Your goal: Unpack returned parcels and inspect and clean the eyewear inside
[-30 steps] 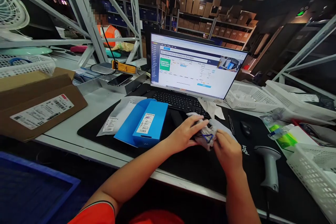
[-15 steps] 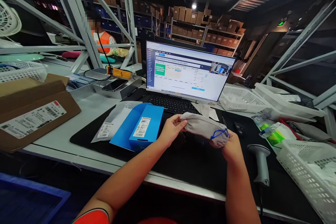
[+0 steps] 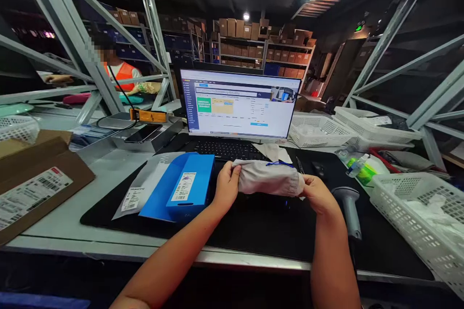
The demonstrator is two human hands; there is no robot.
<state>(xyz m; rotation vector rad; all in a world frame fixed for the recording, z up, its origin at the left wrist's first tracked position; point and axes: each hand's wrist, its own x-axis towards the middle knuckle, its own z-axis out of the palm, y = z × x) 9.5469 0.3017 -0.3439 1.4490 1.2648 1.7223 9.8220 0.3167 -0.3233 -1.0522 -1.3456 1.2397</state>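
Observation:
Between my hands a grey drawstring pouch [image 3: 266, 178] with a blue cord is held level above the black desk mat [image 3: 253, 236]. My left hand [image 3: 227, 186] pinches its left end, thumb on top. Its gathered right end is gripped by my right hand [image 3: 319, 193]. What the pouch contains, if anything, is hidden. To the left of my left hand lies an opened blue box [image 3: 197, 181] with a white label. A translucent plastic bag [image 3: 136, 193] with a printed label is partly under the box.
Behind the pouch stand a keyboard [image 3: 232, 148] and a lit monitor [image 3: 239, 111]. A barcode scanner [image 3: 350, 210] and white baskets [image 3: 398, 222] are on the right. At left sits an opened cardboard box [image 3: 39, 183]. A person in an orange vest [image 3: 123, 76] is beyond the frame.
The pouch has been turned over, so its blue cord now lies along the upper edge instead of the right end's front. Both hands keep hold of it. The camera view has shifted.

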